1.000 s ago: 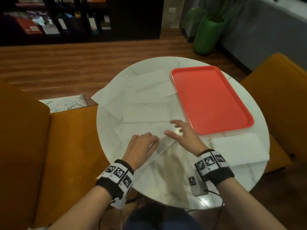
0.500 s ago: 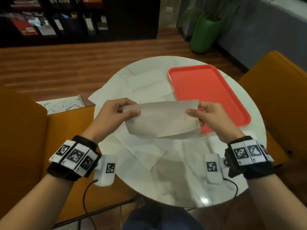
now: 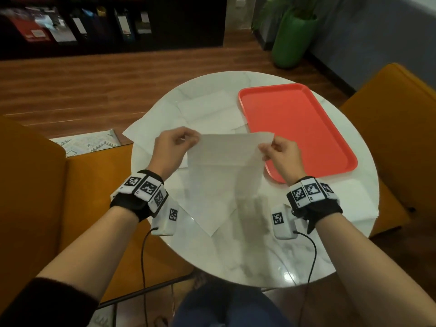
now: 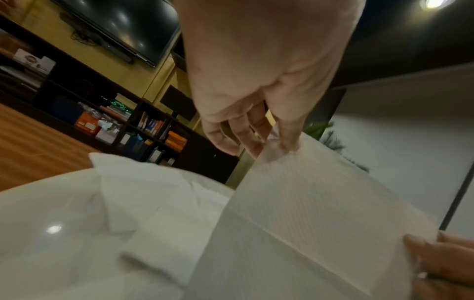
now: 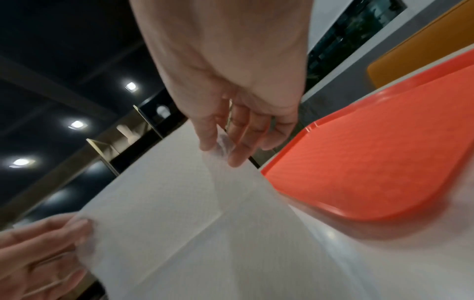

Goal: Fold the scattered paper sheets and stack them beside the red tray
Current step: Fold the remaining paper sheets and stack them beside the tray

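Paper sheet [image 3: 230,149] (long axis left-right) pinched: left hand [image 3: 170,147], right hand [image 3: 282,153].

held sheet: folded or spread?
Folded over, mid-air: the paper sheet hangs doubled with a crease along its bottom, its top corners pinched by left hand and right hand.

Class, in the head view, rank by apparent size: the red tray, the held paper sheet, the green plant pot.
1. red tray
2. held paper sheet, though it is nearer the camera
3. green plant pot, farthest away
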The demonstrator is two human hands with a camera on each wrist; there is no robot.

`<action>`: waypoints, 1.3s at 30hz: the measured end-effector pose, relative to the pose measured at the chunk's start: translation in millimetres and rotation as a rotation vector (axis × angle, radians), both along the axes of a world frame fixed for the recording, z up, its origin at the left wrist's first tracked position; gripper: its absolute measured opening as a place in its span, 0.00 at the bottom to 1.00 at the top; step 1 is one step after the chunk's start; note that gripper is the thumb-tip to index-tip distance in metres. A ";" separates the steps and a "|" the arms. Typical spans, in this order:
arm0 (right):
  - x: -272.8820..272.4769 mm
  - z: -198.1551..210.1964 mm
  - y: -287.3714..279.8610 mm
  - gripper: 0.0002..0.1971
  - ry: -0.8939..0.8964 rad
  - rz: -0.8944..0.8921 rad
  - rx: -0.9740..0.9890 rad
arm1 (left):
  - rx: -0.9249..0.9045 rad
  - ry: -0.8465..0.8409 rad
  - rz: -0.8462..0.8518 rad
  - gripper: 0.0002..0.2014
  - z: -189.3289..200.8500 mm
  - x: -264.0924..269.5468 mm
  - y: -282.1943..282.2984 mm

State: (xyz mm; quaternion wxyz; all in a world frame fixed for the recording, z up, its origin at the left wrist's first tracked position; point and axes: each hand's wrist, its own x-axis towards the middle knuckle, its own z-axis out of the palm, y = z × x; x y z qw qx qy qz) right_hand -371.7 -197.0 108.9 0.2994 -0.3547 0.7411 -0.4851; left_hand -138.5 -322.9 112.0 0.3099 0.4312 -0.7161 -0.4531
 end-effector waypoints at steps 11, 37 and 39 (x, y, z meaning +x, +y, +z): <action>21.9 -48.2 65.4 0.06 -0.079 0.055 0.048 | 0.102 -0.015 -0.091 0.06 -18.2 43.4 72.6; 18.9 -86.2 2.2 0.16 0.172 0.026 0.381 | -0.261 -0.687 -0.286 0.25 -94.0 34.0 106.3; 27.6 -82.6 9.2 0.18 0.323 0.027 0.345 | -0.257 -0.795 -0.363 0.27 -102.5 34.9 116.5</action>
